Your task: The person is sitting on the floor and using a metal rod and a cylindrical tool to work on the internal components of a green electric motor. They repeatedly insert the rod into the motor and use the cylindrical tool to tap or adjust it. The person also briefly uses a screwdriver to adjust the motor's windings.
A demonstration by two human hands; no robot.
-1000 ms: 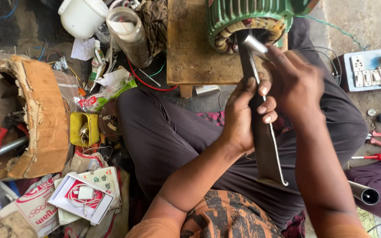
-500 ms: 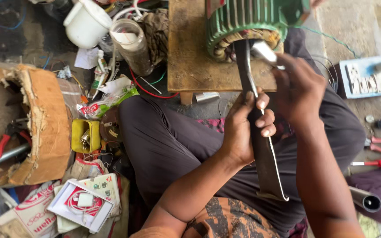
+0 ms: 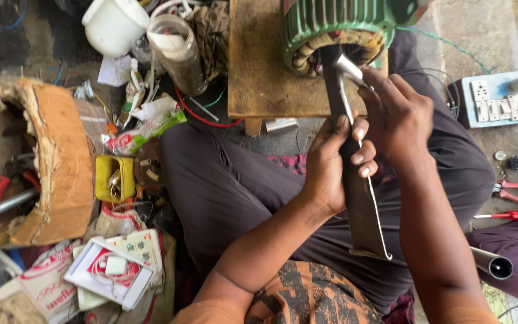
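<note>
Not much changed from a moment ago, both hands are still wrapped round the same long dark strip (image 3: 355, 198), only everything sits a bit lower and more to the right in view now. The left hand (image 3: 331, 165) is clamped on the strip's middle, and the right hand (image 3: 400, 117) is closed on it just above, beside a shiny metal piece (image 3: 349, 67). The strip is flat, blackish, with a thin wire running down its edge, and its top end pokes into the one green motor (image 3: 337, 27), which stands on a small wooden table (image 3: 259, 72) over the person's lap. One white cup (image 3: 115, 25), one glass jar (image 3: 178, 51), one yellow box (image 3: 114, 178).
</note>
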